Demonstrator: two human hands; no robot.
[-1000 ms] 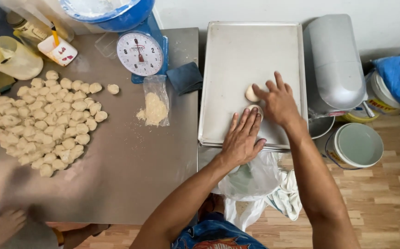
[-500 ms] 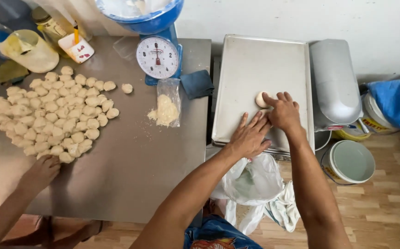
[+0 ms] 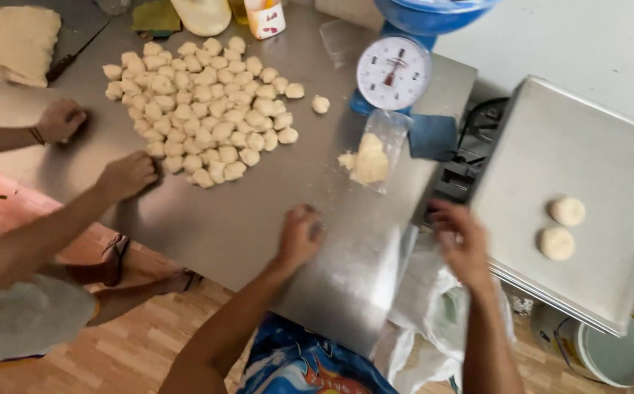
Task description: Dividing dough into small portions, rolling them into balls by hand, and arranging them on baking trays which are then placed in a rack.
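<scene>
Dough, a slab of pale sheet [image 3: 12, 42] at far left and a heap of small cream lumps [image 3: 200, 109] on the brushed steel table [image 3: 244, 219], lies up and left of the wearer's left hand [image 3: 298, 237], the nearer one, resting fingers curled on bare metal with nothing seen in it. Right hand [image 3: 466, 244], blurred, fingers loosely apart and empty, hovers at the near-left edge of the flat steel tray [image 3: 587, 146], two smooth rounded dough balls [image 3: 561, 228] to its right
</scene>
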